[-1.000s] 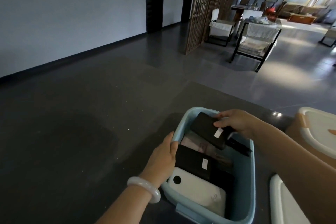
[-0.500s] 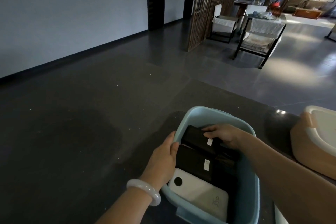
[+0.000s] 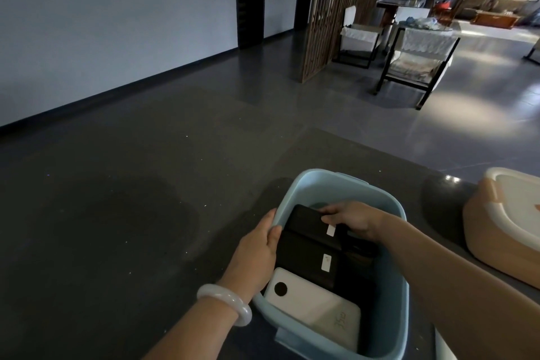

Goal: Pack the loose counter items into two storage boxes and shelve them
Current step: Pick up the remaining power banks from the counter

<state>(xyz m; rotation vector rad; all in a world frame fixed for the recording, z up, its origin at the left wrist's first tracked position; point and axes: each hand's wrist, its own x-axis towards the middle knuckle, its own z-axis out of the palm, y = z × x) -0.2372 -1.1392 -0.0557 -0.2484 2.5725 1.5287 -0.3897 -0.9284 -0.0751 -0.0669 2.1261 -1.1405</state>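
Note:
A light blue storage box [image 3: 388, 207] stands on the dark counter in front of me. Inside it lie a white power bank [image 3: 315, 310] nearest me, a black flat case [image 3: 306, 260] with a white sticker in the middle, and another black flat case [image 3: 306, 222] at the far end. My left hand [image 3: 257, 251] grips the box's left rim, thumb inside. My right hand [image 3: 353, 219] reaches deep into the box and holds the far black case by its right edge.
An orange storage box [image 3: 493, 231] with a white lid sits to the right on the counter. A white lid edge [image 3: 447, 348] shows at the bottom right. The dark counter [image 3: 117, 213] stretches left. Chairs and a wooden screen stand across the floor.
My right hand has lowered the black case from above the box down into its far end, beside the other black case. My left hand has kept its grip on the rim.

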